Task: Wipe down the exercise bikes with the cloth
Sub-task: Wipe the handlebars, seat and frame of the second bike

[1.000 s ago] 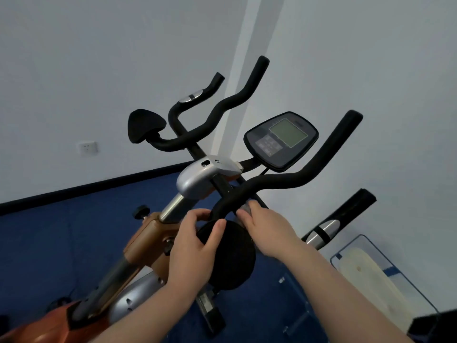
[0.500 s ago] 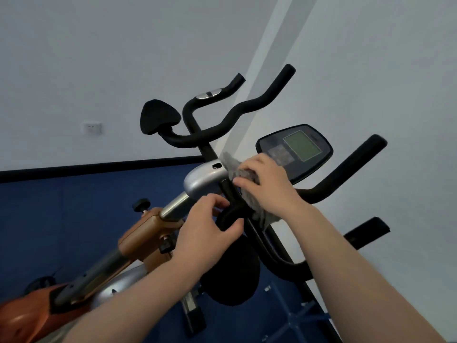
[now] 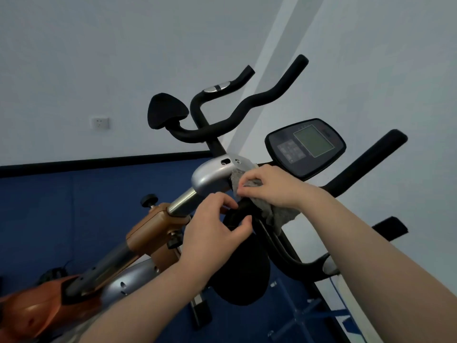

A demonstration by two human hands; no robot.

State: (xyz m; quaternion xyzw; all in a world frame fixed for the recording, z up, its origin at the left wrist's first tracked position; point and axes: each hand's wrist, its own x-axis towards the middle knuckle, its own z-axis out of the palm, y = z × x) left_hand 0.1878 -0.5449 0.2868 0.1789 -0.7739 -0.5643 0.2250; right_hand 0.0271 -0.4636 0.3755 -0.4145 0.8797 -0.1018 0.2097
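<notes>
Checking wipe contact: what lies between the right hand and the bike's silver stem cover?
The grey cloth, pinched by the right hand, presses against the silver stem cover in the head view.

Orange-and-silver exercise bike with black foam handlebars, tilted across the view, its dark oval console with a greenish screen facing up and to the right. Small grey crumpled cloth, bunched against the black bar just below the silver stem cover, one ragged end hanging down beside the lower handlebar loop.
</notes>
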